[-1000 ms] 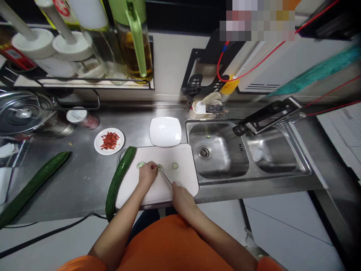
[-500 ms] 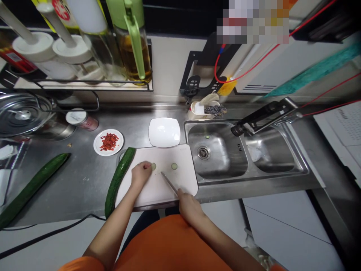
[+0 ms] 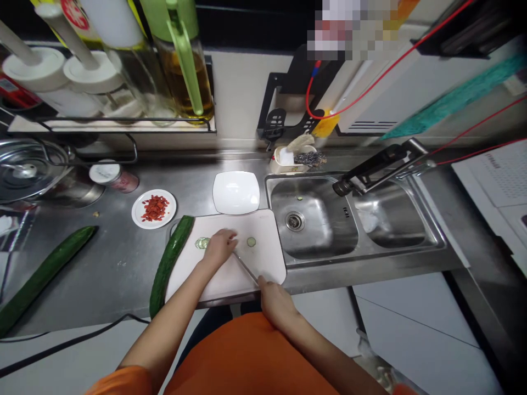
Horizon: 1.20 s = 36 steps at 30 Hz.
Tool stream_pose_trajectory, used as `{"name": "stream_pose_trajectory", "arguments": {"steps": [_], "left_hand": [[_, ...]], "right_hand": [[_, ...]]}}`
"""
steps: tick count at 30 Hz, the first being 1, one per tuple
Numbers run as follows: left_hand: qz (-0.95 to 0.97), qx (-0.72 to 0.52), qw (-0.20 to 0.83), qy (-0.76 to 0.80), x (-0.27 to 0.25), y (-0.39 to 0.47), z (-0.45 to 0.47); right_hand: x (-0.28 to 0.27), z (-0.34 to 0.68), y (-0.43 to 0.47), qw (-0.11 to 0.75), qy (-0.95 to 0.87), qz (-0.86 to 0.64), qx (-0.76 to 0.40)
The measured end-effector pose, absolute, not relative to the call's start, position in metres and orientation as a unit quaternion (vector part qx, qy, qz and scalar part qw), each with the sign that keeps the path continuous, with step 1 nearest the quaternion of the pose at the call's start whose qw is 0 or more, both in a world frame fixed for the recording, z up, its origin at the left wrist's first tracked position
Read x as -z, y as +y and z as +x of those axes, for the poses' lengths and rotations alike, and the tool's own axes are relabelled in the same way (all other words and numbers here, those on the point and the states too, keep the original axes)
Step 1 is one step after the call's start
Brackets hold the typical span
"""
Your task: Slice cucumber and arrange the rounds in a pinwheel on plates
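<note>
My right hand (image 3: pixel 276 300) grips a knife (image 3: pixel 247 269), its blade angled up and left over the white cutting board (image 3: pixel 263 267). My left hand (image 3: pixel 222 246) is above the middle of the board, palm down, fingers loosely apart and slightly blurred, with nothing visible in them. By its wrist side lies a small overlapping row of cucumber slices (image 3: pixel 201 242), partly hidden by the hand. To the right of its fingertips a single cucumber slice (image 3: pixel 251 242) lies flat. A whole cucumber (image 3: pixel 171 263) rests along the board's left edge.
Behind the board sits a white square plate (image 3: pixel 236 192). A round plate (image 3: pixel 138 214) holds red dried berries, near a lidded jar (image 3: pixel 115 176). Another cucumber (image 3: pixel 49 277) lies far left. The double sink (image 3: pixel 315 214) with a black faucet (image 3: pixel 366 171) adjoins the board's right.
My left hand has shifted right, away from a slice at its fingertips; overlapping slices now show to its left. My right hand and knife have barely moved. The view has shifted slightly.
</note>
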State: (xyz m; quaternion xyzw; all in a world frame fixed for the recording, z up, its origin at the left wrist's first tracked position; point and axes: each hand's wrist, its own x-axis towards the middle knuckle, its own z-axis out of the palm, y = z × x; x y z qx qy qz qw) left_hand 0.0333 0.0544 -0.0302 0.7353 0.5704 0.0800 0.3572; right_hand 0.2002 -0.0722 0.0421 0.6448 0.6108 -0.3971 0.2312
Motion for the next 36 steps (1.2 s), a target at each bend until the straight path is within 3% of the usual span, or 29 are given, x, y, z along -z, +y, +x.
{"name": "stream_pose_trajectory", "arguments": {"steps": [5, 9, 22, 36], "left_hand": [[0.770, 0.066, 0.360, 0.522, 0.029, 0.073, 0.082], [0.766, 0.090, 0.350, 0.532, 0.032, 0.075, 0.089], [0.703, 0.001, 0.407, 0.583, 0.028, 0.069, 0.061], [0.633, -0.060, 0.341, 0.692, 0.046, 0.035, 0.016]], "right_hand": [[-0.041, 0.202, -0.073, 0.228, 0.613, 0.641, 0.401], [-0.039, 0.202, -0.075, 0.223, 0.613, 0.645, 0.399], [-0.041, 0.205, -0.069, 0.234, 0.615, 0.639, 0.399], [-0.049, 0.188, -0.049, 0.217, 0.635, 0.640, 0.376]]}}
